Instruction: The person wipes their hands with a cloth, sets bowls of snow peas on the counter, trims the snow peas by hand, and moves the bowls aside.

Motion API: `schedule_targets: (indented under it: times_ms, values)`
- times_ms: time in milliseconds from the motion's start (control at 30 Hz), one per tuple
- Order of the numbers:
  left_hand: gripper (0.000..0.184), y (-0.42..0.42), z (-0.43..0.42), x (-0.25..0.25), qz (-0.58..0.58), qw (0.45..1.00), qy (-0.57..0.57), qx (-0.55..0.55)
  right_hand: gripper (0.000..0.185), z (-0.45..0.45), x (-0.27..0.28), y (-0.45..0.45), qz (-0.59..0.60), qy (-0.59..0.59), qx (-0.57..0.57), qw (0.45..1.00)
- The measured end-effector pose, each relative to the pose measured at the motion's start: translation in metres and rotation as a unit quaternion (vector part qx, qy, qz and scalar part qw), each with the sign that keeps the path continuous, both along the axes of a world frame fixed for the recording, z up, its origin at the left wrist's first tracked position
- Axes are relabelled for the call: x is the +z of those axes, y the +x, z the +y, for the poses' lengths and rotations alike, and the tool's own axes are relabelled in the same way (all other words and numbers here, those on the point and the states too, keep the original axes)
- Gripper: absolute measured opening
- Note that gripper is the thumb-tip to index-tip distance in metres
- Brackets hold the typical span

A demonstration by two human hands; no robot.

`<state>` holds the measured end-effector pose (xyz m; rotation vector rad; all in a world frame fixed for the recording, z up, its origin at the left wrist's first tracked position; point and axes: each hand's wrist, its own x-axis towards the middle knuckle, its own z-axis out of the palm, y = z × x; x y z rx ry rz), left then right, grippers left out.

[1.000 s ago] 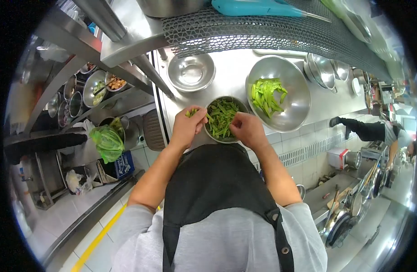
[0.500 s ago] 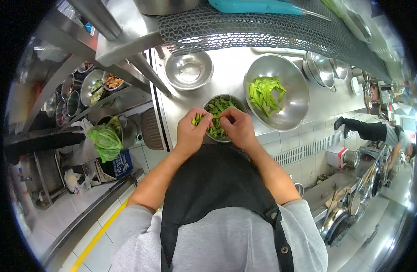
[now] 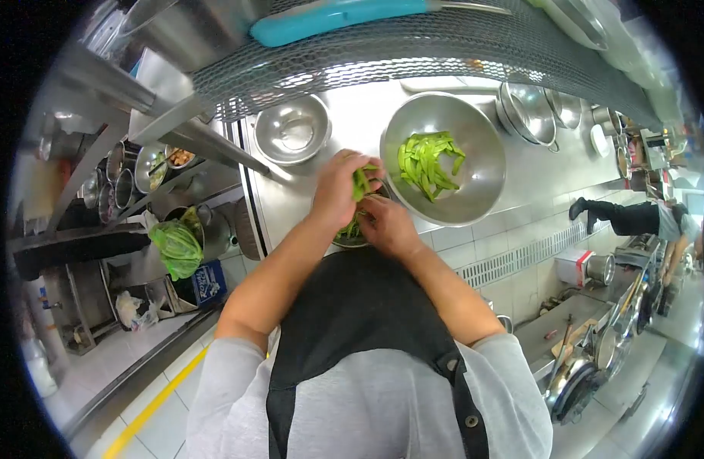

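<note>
My left hand [image 3: 340,190] is raised above the small metal bowl, its fingers curled around several snow peas [image 3: 361,183]. Just below and to the right, my right hand [image 3: 390,224] is at the mouth of that bowl with its fingertips pinched together; what they hold, if anything, is hidden. The small bowl [image 3: 350,243] contains green pods and is mostly covered by both hands. To its right, a large steel bowl [image 3: 486,172] stands with a pile of bright green snow peas [image 3: 428,162] inside.
A steel bowl [image 3: 292,130] stands at the back left of the counter. Overhead, a mesh shelf [image 3: 413,53] carries a blue-handled tool [image 3: 336,21]. More bowls [image 3: 529,115] stand at right. A cabbage [image 3: 176,249] is at left. A person [image 3: 635,218] works far right.
My left hand has risen and moved slightly right, up toward the large bowl, with the snow peas. My right hand has shifted left and down. The whole view has swung a little.
</note>
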<state>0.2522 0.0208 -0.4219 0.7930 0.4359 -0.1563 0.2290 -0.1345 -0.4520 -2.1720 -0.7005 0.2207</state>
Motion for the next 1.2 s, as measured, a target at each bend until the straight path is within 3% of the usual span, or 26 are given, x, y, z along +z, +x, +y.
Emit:
schedule_targets:
  times_ms: [100, 200, 300, 333, 400, 500, 633, 733, 767, 867, 1067, 1200]
  values:
    - [0.029, 0.04, -0.045, -0.014, -0.06, 0.997, 0.028, -0.044, 0.023, -0.022, 0.001, 0.0, 0.028, 0.002, 0.02, 0.999]
    - [0.036, 0.059, -0.07, -0.007, -0.017, 0.995, 0.067, -0.07, 0.025, -0.046, 0.02, 0.001, 0.075, -0.008, 0.024, 0.997]
    - [0.038, 0.046, -0.066, 0.0, -0.058, 0.99, 0.131, -0.005, 0.026, -0.07, 0.022, 0.003, 0.097, 0.035, 0.012, 0.995]
    - [0.038, 0.038, -0.057, 0.0, -0.078, 0.975, 0.208, -0.019, 0.026, -0.077, 0.019, 0.004, 0.099, 0.059, 0.008, 0.993]
    - [0.04, 0.016, -0.023, -0.002, -0.113, 0.925, 0.36, -0.049, 0.024, -0.089, 0.028, 0.008, 0.099, 0.065, 0.022, 0.993]
    - [0.058, -0.025, 0.006, 0.001, 0.062, 0.845, 0.521, -0.1, 0.023, -0.1, 0.026, 0.016, 0.115, 0.077, 0.043, 0.989]
    - [0.078, -0.076, -0.01, -0.037, -0.008, 0.623, 0.774, -0.114, 0.027, -0.103, 0.019, 0.022, 0.184, 0.064, 0.104, 0.975]
    - [0.081, -0.077, -0.031, -0.038, 0.072, 0.594, 0.789, -0.142, 0.035, -0.094, 0.027, 0.026, 0.143, 0.073, 0.148, 0.976]
    - [0.074, -0.074, -0.034, -0.041, 0.069, 0.585, 0.798, -0.13, 0.037, -0.09, 0.025, 0.026, 0.123, 0.065, 0.156, 0.978]
    - [0.061, -0.067, -0.028, -0.042, 0.038, 0.618, 0.775, -0.13, 0.04, -0.081, 0.019, 0.028, 0.062, 0.03, 0.184, 0.98]
    - [0.044, -0.077, -0.003, -0.039, 0.057, 0.743, 0.665, -0.054, 0.033, -0.069, -0.005, 0.026, -0.048, -0.101, 0.258, 0.96]
    - [0.039, -0.082, -0.004, -0.028, 0.043, 0.746, 0.664, -0.025, 0.03, -0.064, -0.026, 0.034, -0.114, -0.126, 0.283, 0.944]
